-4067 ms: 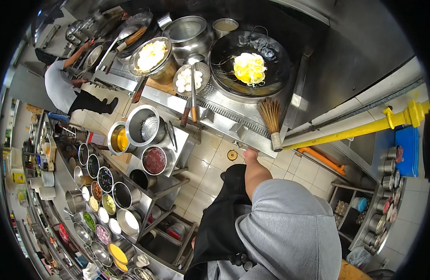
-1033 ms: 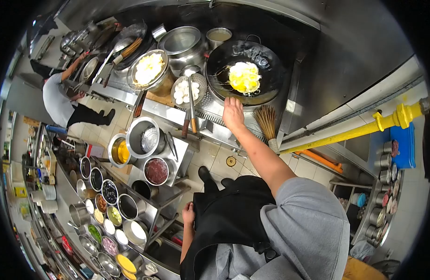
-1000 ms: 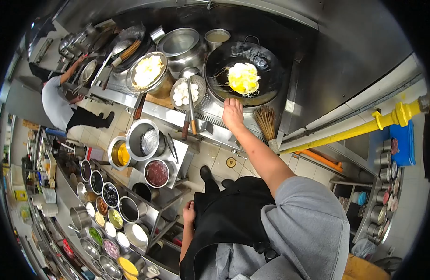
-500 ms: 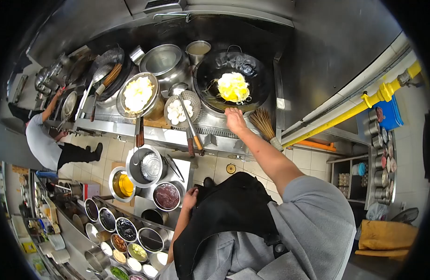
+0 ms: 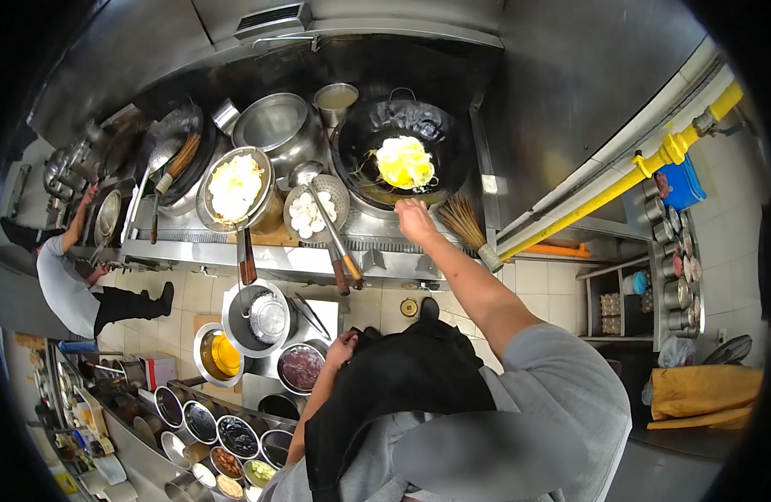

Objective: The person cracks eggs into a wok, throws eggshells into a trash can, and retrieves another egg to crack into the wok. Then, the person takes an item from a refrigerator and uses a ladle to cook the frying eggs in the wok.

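A black wok point(image 5: 452, 159) sits on the stove, with a yellow and white egg mass point(image 5: 405, 162) in its middle. My right hand point(image 5: 416, 221) is closed at the wok's near edge, where a handle would be under my fingers. Low by my apron, my left hand point(image 5: 344, 348) has its fingers curled; whatever they hold, if anything, is hidden. Left of the wok, a perforated skimmer point(image 5: 339, 194) bears white rounded pieces point(image 5: 306, 216), with a ladle point(image 5: 328, 219) lying across it. A strainer point(image 5: 268, 171) further left holds more cooked egg point(image 5: 235, 188).
A bamboo brush point(image 5: 462, 224) leans right of the wok. Behind the strainer stands a large metal pot point(image 5: 271, 122). Tongs point(image 5: 312, 318) and a bowl of dark red food point(image 5: 301, 368) are near my left hand. A co-worker point(image 5: 67, 280) stands at far left. A yellow pipe point(image 5: 586, 197) runs along the right.
The camera view has shifted, so the stove appears slightly further left, and my shoe now shows more. My right hand stays at the wok's near edge; the egg looks much the same.
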{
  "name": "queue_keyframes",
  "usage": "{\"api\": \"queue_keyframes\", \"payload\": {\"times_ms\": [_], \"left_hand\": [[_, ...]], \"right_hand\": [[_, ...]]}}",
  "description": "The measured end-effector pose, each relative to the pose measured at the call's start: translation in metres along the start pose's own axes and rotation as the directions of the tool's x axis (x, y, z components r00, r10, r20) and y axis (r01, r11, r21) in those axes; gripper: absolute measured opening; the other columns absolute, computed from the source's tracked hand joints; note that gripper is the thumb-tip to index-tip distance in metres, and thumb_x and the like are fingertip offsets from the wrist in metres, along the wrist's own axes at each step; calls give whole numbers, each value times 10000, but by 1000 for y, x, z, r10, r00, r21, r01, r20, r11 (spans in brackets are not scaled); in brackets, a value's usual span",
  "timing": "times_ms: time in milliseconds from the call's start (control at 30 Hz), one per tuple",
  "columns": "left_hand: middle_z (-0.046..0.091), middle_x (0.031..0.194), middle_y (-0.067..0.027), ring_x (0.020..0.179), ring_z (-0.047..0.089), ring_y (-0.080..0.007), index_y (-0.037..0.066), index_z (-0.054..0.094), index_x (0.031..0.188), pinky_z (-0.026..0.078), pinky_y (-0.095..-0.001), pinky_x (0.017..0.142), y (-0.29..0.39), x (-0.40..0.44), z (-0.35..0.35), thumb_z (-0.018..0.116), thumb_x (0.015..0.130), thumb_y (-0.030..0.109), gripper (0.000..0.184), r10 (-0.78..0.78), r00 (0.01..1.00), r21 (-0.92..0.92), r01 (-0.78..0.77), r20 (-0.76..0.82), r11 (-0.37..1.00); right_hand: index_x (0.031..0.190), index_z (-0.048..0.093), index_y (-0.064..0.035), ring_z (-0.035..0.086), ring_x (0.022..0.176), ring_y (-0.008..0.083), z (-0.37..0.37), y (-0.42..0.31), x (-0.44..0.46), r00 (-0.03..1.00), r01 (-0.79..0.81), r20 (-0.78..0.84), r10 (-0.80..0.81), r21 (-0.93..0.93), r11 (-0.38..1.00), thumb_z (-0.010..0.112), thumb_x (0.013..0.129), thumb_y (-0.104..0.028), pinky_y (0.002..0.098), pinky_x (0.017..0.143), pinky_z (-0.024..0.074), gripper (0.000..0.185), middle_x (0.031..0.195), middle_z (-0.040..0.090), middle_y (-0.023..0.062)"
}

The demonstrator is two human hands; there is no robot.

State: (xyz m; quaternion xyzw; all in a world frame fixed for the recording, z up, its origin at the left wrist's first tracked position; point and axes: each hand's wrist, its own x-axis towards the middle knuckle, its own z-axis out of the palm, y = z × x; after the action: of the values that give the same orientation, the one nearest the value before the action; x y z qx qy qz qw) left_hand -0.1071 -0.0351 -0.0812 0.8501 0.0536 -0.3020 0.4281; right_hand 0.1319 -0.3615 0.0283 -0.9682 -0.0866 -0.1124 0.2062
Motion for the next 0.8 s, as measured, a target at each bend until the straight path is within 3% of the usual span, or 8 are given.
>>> {"api": "queue_keyframes", "payload": {"times_ms": [367, 467, 533, 567, 600, 667, 733, 800], "left_hand": [[698, 1096, -196, 1040, 669, -340, 96, 645, 1225, 508, -386, 905, -20, 4, 8, 576, 968, 332, 357, 11, 998, -45, -8, 54, 999], [689, 1111, -210, 1062, 656, -368, 91, 652, 1215, 503, -405, 921, -34, 6, 10, 567, 964, 356, 375, 7, 999, 8, -7, 37, 1000], [682, 1128, -217, 1084, 645, -378, 66, 657, 1203, 496, -418, 939, -33, 5, 10, 557, 959, 381, 410, 0, 999, 38, -1, 37, 999], [685, 1117, -216, 1070, 647, -381, 57, 661, 1192, 498, -424, 934, -31, 4, 10, 560, 956, 382, 414, 27, 999, 43, -28, 24, 999], [688, 1105, -214, 1057, 649, -384, 49, 665, 1181, 499, -430, 928, -31, 2, 8, 562, 952, 383, 418, 45, 999, 47, -45, 7, 998], [692, 1082, -209, 1027, 653, -385, 60, 666, 1181, 503, -442, 909, -34, 4, 9, 566, 945, 384, 413, 61, 998, 15, -62, 26, 998], [692, 1064, -212, 1003, 655, -384, 61, 667, 1170, 506, -447, 891, -31, -3, 12, 551, 943, 374, 404, 119, 992, -12, -119, -48, 993], [669, 1159, -215, 1060, 638, -375, 70, 644, 1234, 491, -447, 935, -43, 7, 23, 529, 960, 415, 456, 131, 991, 29, -130, -31, 991]], "right_hand": [[945, 582, -31, 565, 1046, 339, 4, 6, 0, 999, 45, -4, -44, 61, 997, 558, 889, -85, 476, 869, 419, 81, 1009, 636, 156], [1014, 603, -24, 551, 1092, 352, -3, -14, -4, 999, -8, 34, 9, -15, 1000, 582, 900, -119, 484, 922, 415, 149, 1076, 634, 178], [1151, 625, -41, 520, 1155, 363, -18, -49, -13, 944, 55, -329, -37, 48, 997, 596, 897, -141, 473, 1014, 377, 275, 1141, 621, 197], [1200, 632, -43, 541, 1137, 387, -20, -62, -18, 942, 56, -335, -24, 86, 995, 598, 921, -174, 476, 1022, 396, 310, 1100, 633, 219], [1200, 632, -43, 541, 1137, 387, -11, -69, -29, 954, 99, -294, -65, 102, 990, 598, 921, -174, 476, 1022, 396, 310, 1100, 633, 219], [1146, 644, -21, 610, 1030, 390, 9, -86, -51, 987, 26, -160, 25, 307, 951, 616, 923, -186, 463, 941, 473, 280, 1016, 659, 205], [1109, 654, -11, 669, 935, 345, 25, -99, -78, 997, -47, -28, 66, 439, 897, 616, 932, -186, 415, 852, 529, 252, 986, 686, 180], [1107, 646, -3, 683, 943, 239, 24, -120, -95, 980, -180, 164, 109, 521, 834, 613, 951, -189, 356, 846, 530, 245, 1025, 703, 139]]}}
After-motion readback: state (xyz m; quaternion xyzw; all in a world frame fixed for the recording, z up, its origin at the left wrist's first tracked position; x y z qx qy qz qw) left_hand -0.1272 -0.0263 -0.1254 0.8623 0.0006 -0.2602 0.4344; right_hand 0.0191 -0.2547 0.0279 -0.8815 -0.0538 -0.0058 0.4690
